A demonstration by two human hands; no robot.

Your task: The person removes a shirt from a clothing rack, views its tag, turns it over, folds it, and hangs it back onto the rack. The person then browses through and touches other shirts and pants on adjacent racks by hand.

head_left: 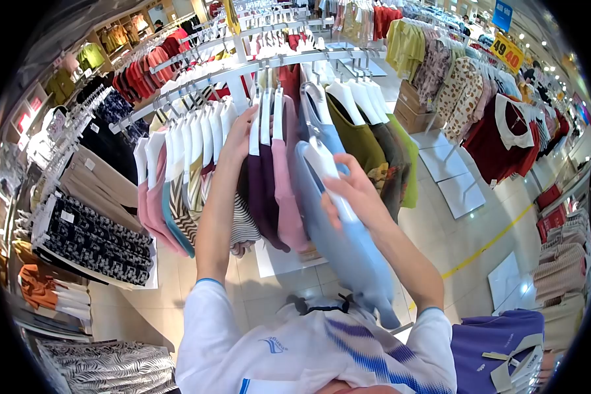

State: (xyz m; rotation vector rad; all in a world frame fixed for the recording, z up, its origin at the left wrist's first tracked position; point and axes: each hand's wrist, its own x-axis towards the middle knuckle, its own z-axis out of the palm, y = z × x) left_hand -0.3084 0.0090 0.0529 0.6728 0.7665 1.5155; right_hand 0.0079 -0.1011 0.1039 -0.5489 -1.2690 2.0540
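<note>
My right hand (353, 192) is closed round a white hanger (325, 164), with a light blue top (341, 243) hanging from it. The top is tilted in front of the rack and its lower part is blurred. At the rail, my left hand (240, 131) reaches in among the garments, fingers stretched out against a white hanger (254, 125); part of the hand is hidden. Just right of it hang a dark purple top (262, 190) and a pink top (287, 197). Beyond the held top are another light blue top (323, 125) and an olive green top (354, 134).
The white rack rail (210, 75) runs across ahead, with striped tops (190, 203) on its left. Trousers and patterned skirts (92, 236) hang further left. A dark red top (502, 144) is at the right, a purple polo shirt (492, 341) at lower right. Cardboard boxes (414, 108) stand behind.
</note>
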